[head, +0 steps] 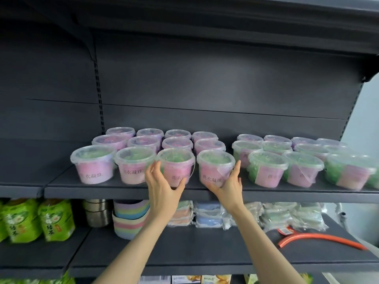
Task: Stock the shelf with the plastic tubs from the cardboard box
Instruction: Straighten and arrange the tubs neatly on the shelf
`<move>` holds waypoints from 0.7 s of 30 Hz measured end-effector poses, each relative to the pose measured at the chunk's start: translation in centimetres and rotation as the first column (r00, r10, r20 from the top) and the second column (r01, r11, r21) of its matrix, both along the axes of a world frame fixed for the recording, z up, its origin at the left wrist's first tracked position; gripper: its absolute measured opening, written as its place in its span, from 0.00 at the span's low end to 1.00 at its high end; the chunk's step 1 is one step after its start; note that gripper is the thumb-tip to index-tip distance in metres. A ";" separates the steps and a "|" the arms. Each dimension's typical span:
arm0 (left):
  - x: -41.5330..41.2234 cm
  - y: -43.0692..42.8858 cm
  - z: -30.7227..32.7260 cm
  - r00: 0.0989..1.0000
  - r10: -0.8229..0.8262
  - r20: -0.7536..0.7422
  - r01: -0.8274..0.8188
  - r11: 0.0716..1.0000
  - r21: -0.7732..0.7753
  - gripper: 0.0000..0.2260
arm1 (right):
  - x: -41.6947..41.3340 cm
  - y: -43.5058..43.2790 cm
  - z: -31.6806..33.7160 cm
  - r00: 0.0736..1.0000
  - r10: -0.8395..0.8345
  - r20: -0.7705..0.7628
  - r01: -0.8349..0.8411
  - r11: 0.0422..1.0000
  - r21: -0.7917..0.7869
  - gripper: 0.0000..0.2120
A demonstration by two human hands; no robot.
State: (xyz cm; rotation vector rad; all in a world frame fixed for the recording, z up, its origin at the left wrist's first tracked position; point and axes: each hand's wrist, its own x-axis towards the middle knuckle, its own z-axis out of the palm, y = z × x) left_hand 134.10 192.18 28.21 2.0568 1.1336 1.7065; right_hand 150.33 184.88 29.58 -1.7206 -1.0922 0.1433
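Nearest the lens, two bare forearms reaching up from below. Left hand clasped on the third front tub: fingers up its left wall, thumb hooked round its lower front. Right hand clasped on the fourth front tub: thumb at its lower front, fingers up its right wall. Both upright at the front edge of the shelf, just beside each other, within the left block of tubs. Past a gap, a second block of tubs. Below, on the lower shelf, green packets and pastel bowls.
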 end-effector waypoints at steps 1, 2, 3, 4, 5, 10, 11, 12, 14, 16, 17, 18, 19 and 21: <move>0.3 -0.2 -0.3 1.000 0.023 0.020 -0.022 0.998 -0.058 0.40 | 0.0 0.1 -0.3 0.999 -0.028 0.022 0.028 1.000 -0.004 0.59; 0.5 -0.4 -0.5 0.999 0.043 0.011 -0.042 0.993 -0.111 0.42 | 0.1 0.3 -0.4 0.998 -0.050 0.040 0.051 0.999 -0.013 0.58; 0.7 -0.5 -0.6 0.998 0.058 -0.016 -0.060 0.986 -0.156 0.44 | 0.1 0.4 -0.5 0.996 -0.068 0.054 0.069 0.997 -0.027 0.57; 0.9 -0.5 -0.8 0.997 0.067 -0.039 -0.073 0.979 -0.192 0.45 | 0.1 0.5 -0.5 0.994 -0.080 0.069 0.083 0.996 -0.036 0.56; 1.1 -0.4 -0.8 0.996 0.075 -0.048 -0.084 0.972 -0.220 0.47 | 0.1 0.6 -0.6 0.993 -0.086 0.084 0.089 0.995 -0.035 0.54; 1.8 0.3 -1.2 0.992 0.122 -0.019 -0.123 0.961 -0.250 0.47 | 0.4 0.5 -0.8 0.992 -0.073 0.104 0.071 0.997 0.024 0.45; 1.8 0.4 -1.3 0.992 0.123 -0.011 -0.122 0.962 -0.243 0.45 | 0.5 0.4 -0.8 0.992 -0.071 0.103 0.069 0.997 0.024 0.44; 1.8 0.4 -1.5 0.993 0.121 -0.002 -0.118 0.964 -0.240 0.44 | 0.5 0.4 -0.8 0.992 -0.070 0.102 0.068 0.997 0.023 0.43; 1.7 0.6 -1.6 0.993 0.121 0.013 -0.115 0.964 -0.239 0.43 | 0.5 0.4 -0.9 0.993 -0.067 0.099 0.066 0.998 0.022 0.42; 1.6 0.7 -1.6 0.993 0.117 0.007 -0.111 0.962 -0.248 0.42 | 0.5 0.3 -0.9 0.994 -0.058 0.091 0.057 0.998 0.014 0.41; 1.6 0.8 -1.6 0.994 0.111 -0.002 -0.108 0.961 -0.254 0.42 | 0.6 0.3 -0.9 0.995 -0.051 0.084 0.050 0.999 0.010 0.41; 1.5 0.8 -1.6 0.994 0.104 -0.015 -0.104 0.960 -0.261 0.41 | 0.6 0.2 -0.8 0.996 -0.046 0.078 0.046 0.999 0.002 0.41; 1.5 0.9 -1.6 0.995 0.098 -0.030 -0.103 0.958 -0.268 0.41 | 0.6 0.1 -0.8 0.997 -0.040 0.072 0.041 0.999 -0.008 0.41; 1.5 0.9 -1.7 0.993 0.095 -0.065 -0.109 0.953 -0.281 0.41 | 0.5 -0.1 -0.6 0.998 -0.023 0.066 0.025 0.999 -0.026 0.43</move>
